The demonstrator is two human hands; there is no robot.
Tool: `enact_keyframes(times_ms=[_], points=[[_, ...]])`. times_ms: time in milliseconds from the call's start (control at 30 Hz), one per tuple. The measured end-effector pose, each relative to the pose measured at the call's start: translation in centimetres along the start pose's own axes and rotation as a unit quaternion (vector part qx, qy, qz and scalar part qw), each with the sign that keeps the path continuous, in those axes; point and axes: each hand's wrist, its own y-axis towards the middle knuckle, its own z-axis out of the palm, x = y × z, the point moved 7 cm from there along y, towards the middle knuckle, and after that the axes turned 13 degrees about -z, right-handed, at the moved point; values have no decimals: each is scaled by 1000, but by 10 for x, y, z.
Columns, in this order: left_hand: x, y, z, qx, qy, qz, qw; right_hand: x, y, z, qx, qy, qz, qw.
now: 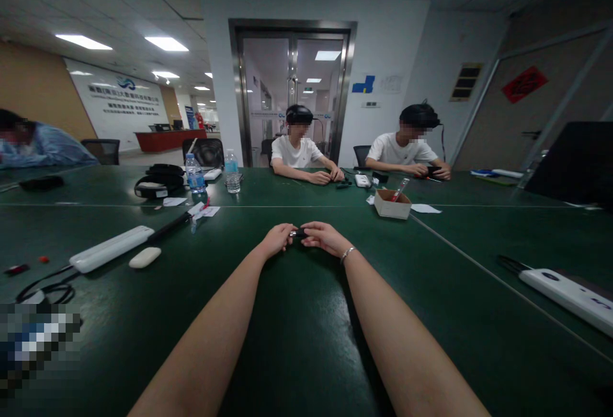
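The small dark part (pixel 299 234) is sitting between your left hand (pixel 278 239) and right hand (pixel 322 237), fingers of both clamped on it just above the desk (pixel 297 340). If your pinch is loosening, it could be slipping out and rolling away.
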Motion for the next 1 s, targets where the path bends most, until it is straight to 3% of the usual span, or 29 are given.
enact_keyframes(times_ms=[1000], points=[[1, 0, 1, -7, 18, -11, 1000, -5, 4, -2, 15, -10, -9, 1000]])
